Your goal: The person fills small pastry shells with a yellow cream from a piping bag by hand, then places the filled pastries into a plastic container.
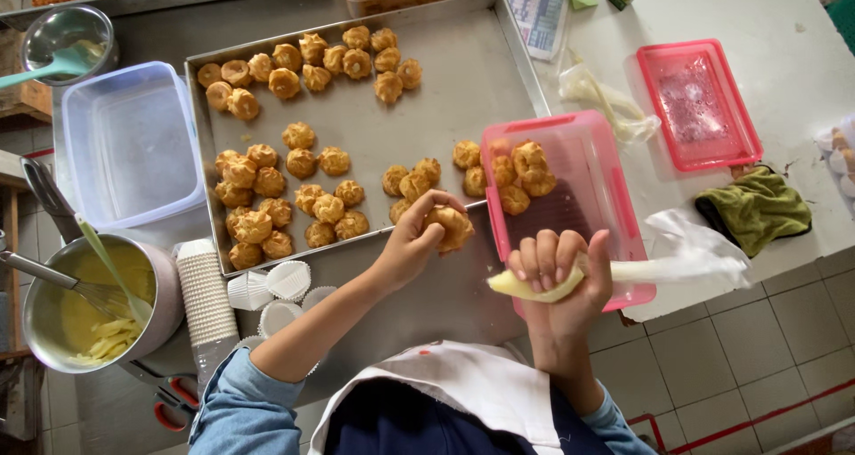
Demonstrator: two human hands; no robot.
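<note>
My left hand (411,241) holds a golden cream puff (452,227) just in front of the metal baking tray (463,81). My right hand (559,272) grips a clear piping bag (623,268) filled with yellow custard, its tip pointing left toward the puff. Many more puffs (294,197) lie in clusters on the tray. Right behind my right hand sits a pink plastic container (579,197) with several puffs (521,174) at its far end.
A pot of yellow custard (89,299) with a whisk stands at the left, beside a stack of white paper cups (207,299). An empty clear container (129,143), a pink lid (699,103), a green cloth (755,204) and red-handled scissors (174,402) lie around.
</note>
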